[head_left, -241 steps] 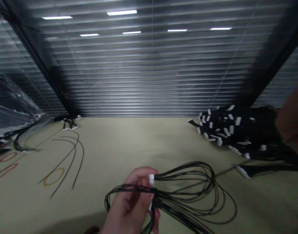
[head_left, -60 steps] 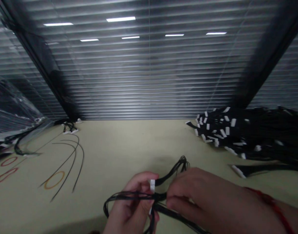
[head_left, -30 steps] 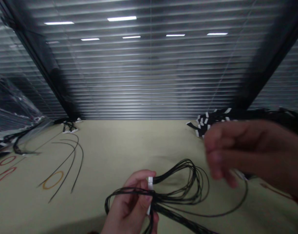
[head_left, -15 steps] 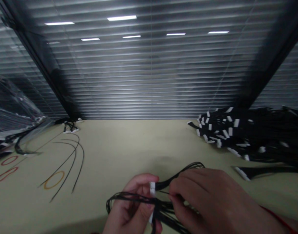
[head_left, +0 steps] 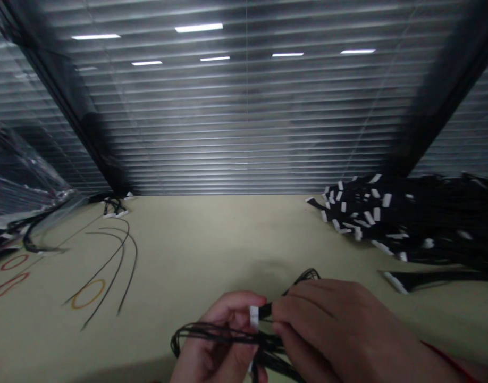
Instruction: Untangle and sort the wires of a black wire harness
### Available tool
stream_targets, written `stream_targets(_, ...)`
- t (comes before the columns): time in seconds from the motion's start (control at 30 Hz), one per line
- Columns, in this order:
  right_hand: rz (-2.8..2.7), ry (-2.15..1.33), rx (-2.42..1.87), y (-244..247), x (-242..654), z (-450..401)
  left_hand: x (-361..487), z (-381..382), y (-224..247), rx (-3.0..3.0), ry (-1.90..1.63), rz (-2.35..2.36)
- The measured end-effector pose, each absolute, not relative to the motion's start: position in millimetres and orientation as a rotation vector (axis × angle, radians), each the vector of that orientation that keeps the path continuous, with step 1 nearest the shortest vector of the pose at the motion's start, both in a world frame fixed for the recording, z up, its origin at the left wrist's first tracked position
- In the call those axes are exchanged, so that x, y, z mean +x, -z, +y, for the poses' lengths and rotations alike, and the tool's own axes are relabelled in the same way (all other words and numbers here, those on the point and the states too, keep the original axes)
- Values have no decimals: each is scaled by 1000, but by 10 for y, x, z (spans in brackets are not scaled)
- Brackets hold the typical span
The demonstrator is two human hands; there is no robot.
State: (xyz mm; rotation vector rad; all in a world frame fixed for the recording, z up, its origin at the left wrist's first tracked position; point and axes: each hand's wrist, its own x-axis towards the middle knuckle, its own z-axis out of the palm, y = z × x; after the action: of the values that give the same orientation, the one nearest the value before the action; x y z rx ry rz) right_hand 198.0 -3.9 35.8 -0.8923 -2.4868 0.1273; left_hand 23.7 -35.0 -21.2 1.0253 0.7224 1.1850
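At the bottom centre my left hand [head_left: 224, 354] is closed around a white connector [head_left: 254, 316], held upright between fingers and thumb. A bundle of thin black wires [head_left: 200, 331] runs from it, looping over the left fingers and passing under the other hand. My right hand [head_left: 343, 330] is closed just right of the connector, thumb and forefinger pinching a single thin black wire close to the connector's side. The exact wire tip is hidden. More black wires [head_left: 308, 275] arch up behind the right knuckles.
A large pile of black wire harnesses [head_left: 427, 223] with white connectors lies at the right. On the left are loose black wires [head_left: 122, 260], a yellow rubber band [head_left: 87, 294], red rubber bands [head_left: 8, 285] and a clear plastic bag [head_left: 24, 170]. Blinds [head_left: 236, 117] stand behind the table [head_left: 212, 239].
Both hands have shifted slightly downward in view. My right hand has moved left, closer to the connector, with the pinched wire, and the wire loop behind it sits lower.
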Motion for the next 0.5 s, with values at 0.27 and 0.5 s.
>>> stream_targets(0.27,-2440,84,-1015,-548,2203,-18,256,-269,143,1024,-1266,826)
stream_targets(0.5,-2733,7,-1152,-317,2517,-35,249,-286,80,1056,-1300,887)
